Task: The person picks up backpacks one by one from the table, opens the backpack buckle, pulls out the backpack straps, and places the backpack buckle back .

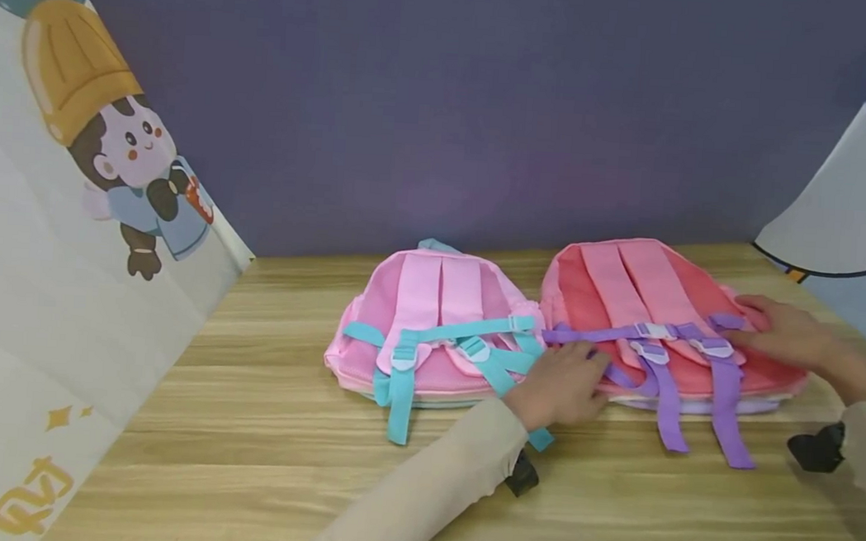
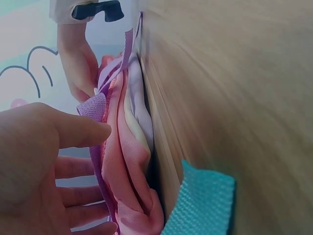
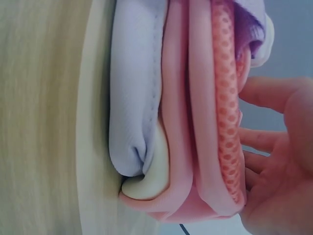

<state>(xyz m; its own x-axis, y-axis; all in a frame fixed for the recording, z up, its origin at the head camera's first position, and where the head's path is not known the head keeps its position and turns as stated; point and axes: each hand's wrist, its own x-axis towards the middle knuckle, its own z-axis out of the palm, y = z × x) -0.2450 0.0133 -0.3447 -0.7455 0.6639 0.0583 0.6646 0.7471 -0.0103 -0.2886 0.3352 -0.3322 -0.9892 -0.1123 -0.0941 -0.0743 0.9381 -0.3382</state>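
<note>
A coral backpack [image 1: 577,283] with purple straps [image 1: 726,408] lies flat, its shoulder straps facing up. My left hand [image 1: 563,386] is at its near left corner. In the left wrist view, the left thumb [image 2: 83,129] reaches to the bag's edge by a purple strap, and the other fingers are spread loosely along its upper face. My right hand [image 1: 779,331] rests on the bag's right side. The right wrist view shows its fingers [image 3: 264,139] fairly straight against the mesh back panel [image 3: 227,107], not curled round it.
A pink backpack [image 1: 379,296] with teal straps [image 1: 398,409] lies just left of the coral one, touching it. Both are on a wood-grain table [image 1: 243,457]. A dark panel [image 1: 442,114] stands behind, with printed sheets [image 1: 29,295] at the sides.
</note>
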